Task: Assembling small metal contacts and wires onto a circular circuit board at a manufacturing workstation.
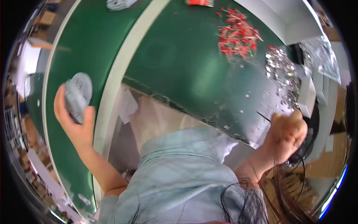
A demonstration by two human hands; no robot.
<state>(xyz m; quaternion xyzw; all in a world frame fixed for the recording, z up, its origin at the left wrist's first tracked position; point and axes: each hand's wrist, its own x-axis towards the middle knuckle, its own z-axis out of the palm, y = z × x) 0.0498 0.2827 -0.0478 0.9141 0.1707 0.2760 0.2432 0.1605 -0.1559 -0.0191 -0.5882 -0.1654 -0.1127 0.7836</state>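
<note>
Over the green belt on the left, my left hand (72,125) is curled around a grey rounded plastic part (79,95), its thumb and fingers on opposite sides. The part has a round, slotted-looking face, somewhat blurred. At the right corner of the green work table, my right hand (286,131) is closed in a fist. From it sticks out a thin dark pointed tool (263,116), aimed left over the table; the rest is hidden in the fingers. Beyond that hand lies a pile of small shiny metal pieces (283,74).
A heap of small red-and-silver wire-legged pieces (238,35) lies far on the work table (171,56). A red bundle (200,3) is at the far edge. Another grey part (120,3) sits on the belt (74,160). Clear plastic bags (322,56) hang at right.
</note>
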